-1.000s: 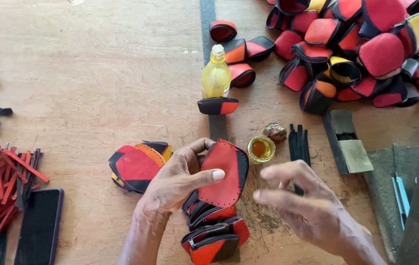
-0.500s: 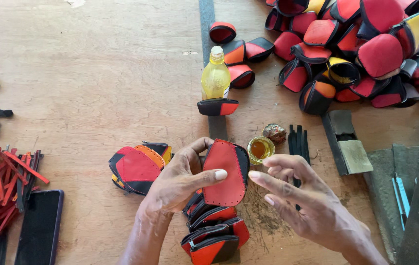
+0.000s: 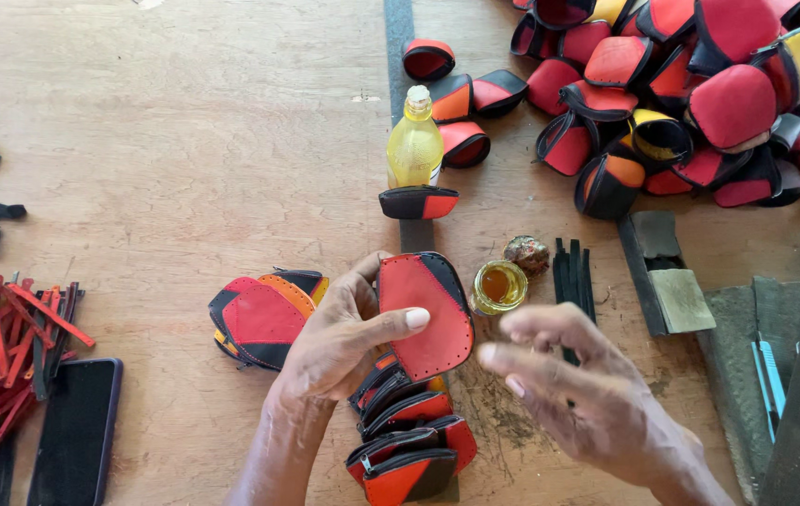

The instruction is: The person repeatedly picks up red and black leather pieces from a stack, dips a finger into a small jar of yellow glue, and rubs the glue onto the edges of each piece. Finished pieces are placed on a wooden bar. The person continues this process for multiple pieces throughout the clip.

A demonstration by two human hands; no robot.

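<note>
Head cam: left hand pinches red leather piece w/ thumb; right hand spread open, empty.

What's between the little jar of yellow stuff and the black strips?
In the head view, a small brownish lump sits between the open glass jar and the black strips.

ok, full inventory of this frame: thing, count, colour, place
leather panel: one, red with black edge, held in left hand
sewn pieces: small stack, red, orange, black, left of that hand
folded pieces: several, red and black, row below the panel
finished pouches: large pile, red, black, some yellow, top right
bottle: one, yellow, top centre
glue jar: one, open, amber, right of panel
black strips: few, beside jar
strips: bundle, red and orange, far left
phone: one, black, bottom left
left hand: grips panel
right hand: empty, blurred, fingers spread
</note>
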